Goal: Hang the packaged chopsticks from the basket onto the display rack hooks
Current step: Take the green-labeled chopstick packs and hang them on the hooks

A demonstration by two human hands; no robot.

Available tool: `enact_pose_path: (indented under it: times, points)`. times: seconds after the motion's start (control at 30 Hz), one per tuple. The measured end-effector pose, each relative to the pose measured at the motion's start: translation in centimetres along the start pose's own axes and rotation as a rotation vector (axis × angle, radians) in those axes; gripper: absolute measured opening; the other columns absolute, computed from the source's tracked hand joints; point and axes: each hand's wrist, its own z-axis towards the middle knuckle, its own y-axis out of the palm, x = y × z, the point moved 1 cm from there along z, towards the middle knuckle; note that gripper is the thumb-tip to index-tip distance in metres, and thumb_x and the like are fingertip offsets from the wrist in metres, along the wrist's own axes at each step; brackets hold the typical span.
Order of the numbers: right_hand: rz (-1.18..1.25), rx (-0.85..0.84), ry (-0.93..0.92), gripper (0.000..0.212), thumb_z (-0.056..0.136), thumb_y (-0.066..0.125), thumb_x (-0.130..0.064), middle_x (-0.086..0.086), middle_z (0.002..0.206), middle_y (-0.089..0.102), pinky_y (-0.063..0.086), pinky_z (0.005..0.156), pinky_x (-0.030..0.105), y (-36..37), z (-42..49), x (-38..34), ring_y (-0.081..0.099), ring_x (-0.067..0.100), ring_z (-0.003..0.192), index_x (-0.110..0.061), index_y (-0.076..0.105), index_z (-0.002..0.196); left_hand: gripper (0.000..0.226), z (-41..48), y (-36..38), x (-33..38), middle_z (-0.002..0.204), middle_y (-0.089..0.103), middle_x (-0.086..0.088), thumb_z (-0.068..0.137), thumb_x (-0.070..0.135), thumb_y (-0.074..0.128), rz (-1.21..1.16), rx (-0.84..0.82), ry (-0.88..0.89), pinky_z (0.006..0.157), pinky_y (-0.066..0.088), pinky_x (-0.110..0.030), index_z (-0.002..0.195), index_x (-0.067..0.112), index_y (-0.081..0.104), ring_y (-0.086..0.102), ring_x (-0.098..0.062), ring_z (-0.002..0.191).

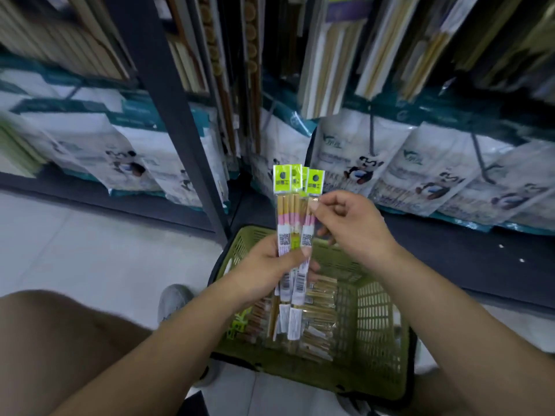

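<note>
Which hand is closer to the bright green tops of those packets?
The right hand: its fingers pinch a packet just under the green tops; the left hand grips the bundle lower, by the barcode labels.

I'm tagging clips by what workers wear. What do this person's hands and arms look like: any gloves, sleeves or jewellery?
Both are bare. The left hand and right hand wear no gloves and no rings that show. The left forearm and right forearm show no sleeve, watch or bracelet up to the frame's edge.
</note>
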Motion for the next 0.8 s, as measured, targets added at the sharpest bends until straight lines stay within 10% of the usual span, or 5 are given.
enact_pose_path:
  times: [0.3, 0.47, 0.63, 0.8]
  points:
    - [0.198, 0.246, -0.345, 0.017, 0.100, 0.065, -0.026, -0.003, 0.063, 0.060, 0.046, 0.053, 0.025, -8.0, -2.6, -12.1, 0.057, 0.012, 0.058, -0.023, 0.066, 0.084, 0.026, 0.1, 5.1, 13.5, 0.097, 0.078, -0.005, 0.104, 0.021, 0.055, 0.164, -0.096, 0.329, 0.076, 0.059, -0.025, 0.125, 0.008, 0.062, 0.076, -0.021, 0.091]
    - [0.251, 0.410, -0.496, 0.029, 0.103, 0.058, -0.027, 0.003, 0.068, 0.056, 0.042, 0.058, 0.028, -12.2, -2.7, -17.8, 0.048, 0.015, 0.062, -0.019, 0.067, 0.076, 0.025, 0.4, 7.0, 18.9, 0.099, 0.078, 0.020, 0.090, 0.044, 0.058, 0.142, -0.047, 0.428, 0.074, 0.053, -0.009, 0.107, 0.033, 0.073, 0.072, 0.004, 0.093]
    - [0.254, 0.474, -0.591, 0.038, 0.104, 0.055, -0.023, -0.005, 0.059, 0.056, 0.039, 0.048, 0.016, -15.1, -2.2, -22.3, 0.048, 0.005, 0.049, -0.024, 0.063, 0.068, 0.029, 0.5, 7.9, 21.4, 0.076, 0.074, 0.005, 0.106, 0.022, 0.050, 0.143, -0.035, 0.499, 0.069, 0.055, -0.014, 0.115, -0.005, 0.059, 0.071, -0.008, 0.073]
    - [0.249, 0.547, -0.595, 0.037, 0.104, 0.054, -0.022, -0.011, 0.058, 0.056, 0.039, 0.046, 0.011, -16.8, -0.9, -24.8, 0.049, -0.001, 0.047, -0.022, 0.064, 0.069, 0.030, 0.5, 8.5, 22.6, 0.078, 0.072, -0.004, 0.108, 0.018, 0.046, 0.174, -0.025, 0.554, 0.067, 0.056, -0.023, 0.126, -0.006, 0.046, 0.066, -0.018, 0.067]
